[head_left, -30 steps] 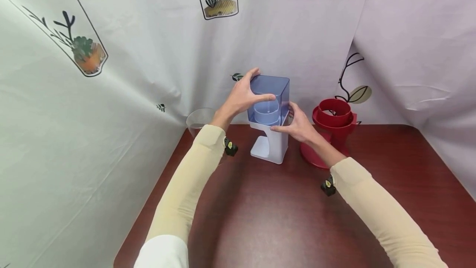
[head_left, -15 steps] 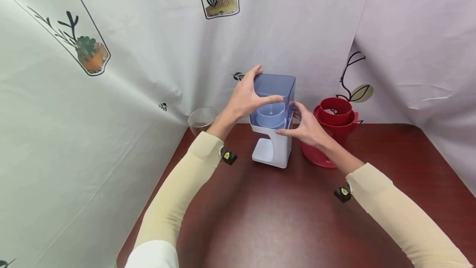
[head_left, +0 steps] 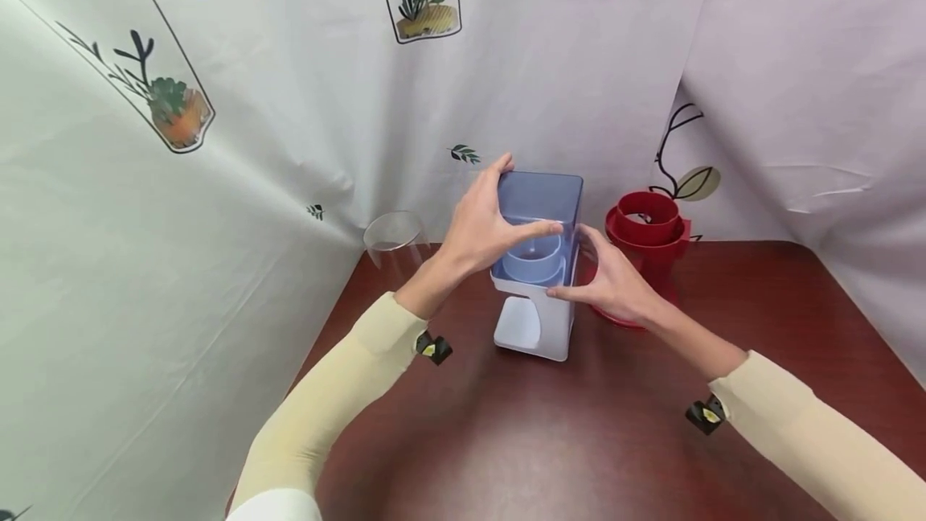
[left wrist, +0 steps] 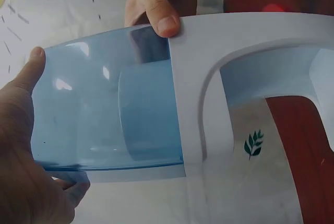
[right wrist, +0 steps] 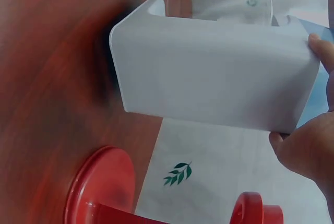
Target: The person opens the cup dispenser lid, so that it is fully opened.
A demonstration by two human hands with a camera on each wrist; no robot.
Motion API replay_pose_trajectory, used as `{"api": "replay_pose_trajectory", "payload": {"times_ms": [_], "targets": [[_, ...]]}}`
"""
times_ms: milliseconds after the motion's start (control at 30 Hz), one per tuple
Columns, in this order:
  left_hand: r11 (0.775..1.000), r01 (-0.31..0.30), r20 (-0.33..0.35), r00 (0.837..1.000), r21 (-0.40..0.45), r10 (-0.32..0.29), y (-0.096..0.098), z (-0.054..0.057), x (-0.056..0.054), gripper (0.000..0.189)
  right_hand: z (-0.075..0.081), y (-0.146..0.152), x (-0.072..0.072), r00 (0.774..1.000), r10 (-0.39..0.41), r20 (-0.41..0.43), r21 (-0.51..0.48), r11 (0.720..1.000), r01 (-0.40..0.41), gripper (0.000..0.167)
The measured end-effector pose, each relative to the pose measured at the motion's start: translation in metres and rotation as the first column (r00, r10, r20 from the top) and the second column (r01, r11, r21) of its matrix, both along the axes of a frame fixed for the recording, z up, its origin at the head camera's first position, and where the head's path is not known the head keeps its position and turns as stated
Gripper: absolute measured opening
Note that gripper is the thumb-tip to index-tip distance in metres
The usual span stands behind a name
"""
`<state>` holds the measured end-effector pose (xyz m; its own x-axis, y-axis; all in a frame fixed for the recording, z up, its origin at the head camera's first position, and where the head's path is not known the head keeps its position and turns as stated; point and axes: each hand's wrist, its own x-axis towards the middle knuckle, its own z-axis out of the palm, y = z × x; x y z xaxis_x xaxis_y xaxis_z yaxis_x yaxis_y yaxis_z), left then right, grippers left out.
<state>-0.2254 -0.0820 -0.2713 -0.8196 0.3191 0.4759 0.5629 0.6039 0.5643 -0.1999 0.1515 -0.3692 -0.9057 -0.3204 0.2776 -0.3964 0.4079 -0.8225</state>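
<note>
A dispenser with a white stand [head_left: 553,320] and a translucent blue tank [head_left: 538,195] on top is between both hands. A round cup-like part shows inside the blue tank. My left hand [head_left: 477,219] grips the tank's upper part, thumb across its front and fingers round the left side. My right hand [head_left: 615,276] holds the right side where blue meets white, its thumb at the front of the seam. In the left wrist view, the right thumb [left wrist: 167,25] lies right on that seam. The stand's plain side panel [right wrist: 209,70] fills the middle of the right wrist view.
Behind and right stands a red plastic stand [head_left: 651,252] with a ring-shaped top and round base. A clear, cylindrical container [head_left: 394,235] is at the back left, partly behind the left forearm. Printed white cloth [head_left: 579,47] hangs behind the dark red table [head_left: 492,441].
Both hands have brought the dispenser nearer to me and slightly right, keeping their grip. It now leans more in the head view. The red stand and clear container stay in place.
</note>
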Motion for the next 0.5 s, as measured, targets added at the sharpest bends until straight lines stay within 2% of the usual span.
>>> {"api": "replay_pose_trajectory", "payload": {"times_ms": [267, 500], "targets": [[0.999, 0.044, 0.015, 0.999, 0.016, -0.044, 0.000, -0.006, 0.031, 0.113, -0.004, 0.007, 0.028, 1.000, -0.001, -0.016, 0.022, 1.000, 0.001, 0.108], [0.998, 0.053, 0.021, 0.998, 0.023, -0.054, -0.002, -0.010, 0.052, 0.111, -0.006, 0.012, 0.051, 1.000, 0.018, -0.013, 0.024, 1.000, -0.017, 0.106]]}}
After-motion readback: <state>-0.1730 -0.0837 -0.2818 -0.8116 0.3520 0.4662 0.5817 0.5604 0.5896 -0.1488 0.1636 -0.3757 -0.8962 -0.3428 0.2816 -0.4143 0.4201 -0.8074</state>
